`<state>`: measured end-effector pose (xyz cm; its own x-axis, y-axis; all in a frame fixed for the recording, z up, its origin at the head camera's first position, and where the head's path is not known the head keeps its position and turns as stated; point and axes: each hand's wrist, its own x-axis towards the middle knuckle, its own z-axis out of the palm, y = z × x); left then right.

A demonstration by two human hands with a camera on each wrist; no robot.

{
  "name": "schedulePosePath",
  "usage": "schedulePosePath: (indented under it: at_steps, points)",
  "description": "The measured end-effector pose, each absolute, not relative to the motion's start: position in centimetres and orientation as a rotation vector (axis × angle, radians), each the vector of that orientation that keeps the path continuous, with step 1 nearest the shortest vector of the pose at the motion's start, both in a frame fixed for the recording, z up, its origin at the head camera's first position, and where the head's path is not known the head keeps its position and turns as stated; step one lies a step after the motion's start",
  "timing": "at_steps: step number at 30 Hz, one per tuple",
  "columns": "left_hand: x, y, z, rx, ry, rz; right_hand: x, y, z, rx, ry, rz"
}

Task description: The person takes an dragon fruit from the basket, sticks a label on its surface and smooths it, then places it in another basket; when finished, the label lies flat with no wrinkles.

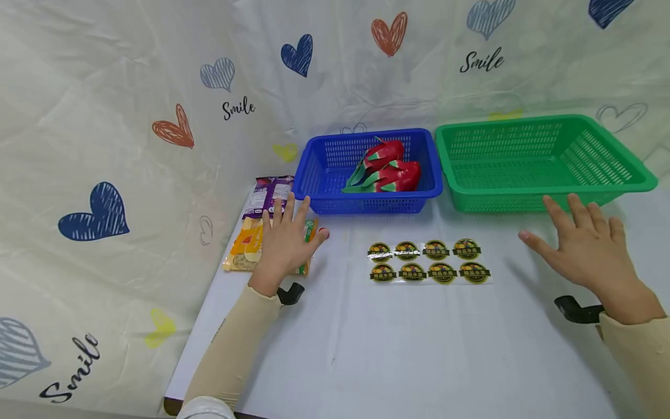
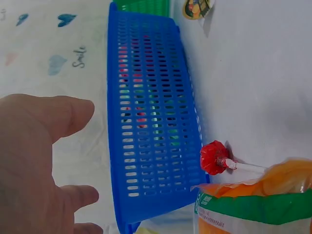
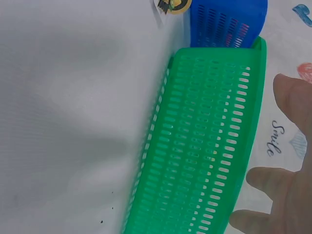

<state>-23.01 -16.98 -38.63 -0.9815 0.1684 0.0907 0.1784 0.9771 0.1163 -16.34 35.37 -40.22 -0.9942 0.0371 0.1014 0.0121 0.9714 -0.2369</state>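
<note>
Space is lying wide between my left hand and right hand in the head view, both with straight, spread fingers. My left hand is covering part of the yellow bag, which is lying with the purple bag near the table's left edge. The blue basket, holding red packets, is standing just beyond it; the green basket is standing alongside, its front rim near my right fingertips. A sticker sheet is lying between my hands.

In the left wrist view, a gap is showing between my thumb and the blue rim; a lollipop is lying just beside that basket's wall.

In the right wrist view, my fingers are ending at the green rim; I cannot tell whether they are touching.
</note>
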Motion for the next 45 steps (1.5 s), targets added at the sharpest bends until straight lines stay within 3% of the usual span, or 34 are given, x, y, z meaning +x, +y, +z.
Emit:
schedulePosePath:
  at_steps: [5,10,18,21,32,45]
  points:
    - [-22.9,-17.4,-38.9,-0.292,-3.004,-0.441,-17.1,35.2,-40.3,-0.010,-2.945,0.339]
    - [-23.5,-16.9,-39.1,-0.261,-2.847,-0.989,-18.7,34.6,-39.2,0.009,-2.849,0.345]
    - [-25.5,-13.3,-39.2,0.120,-2.292,-2.347,-23.1,32.2,-36.1,0.191,-2.966,0.408]
    - [-26.4,-12.0,-39.8,0.204,-2.099,-2.623,-25.5,30.4,-34.9,0.350,-3.011,0.424]
    - [-29.7,-9.2,-41.9,0.260,-2.041,-2.659,-33.0,21.7,-31.0,0.663,-3.224,0.313]
    - [-30.6,-8.4,-42.2,0.274,-1.949,-2.646,-36.3,15.6,-31.7,0.753,-3.239,-0.040]
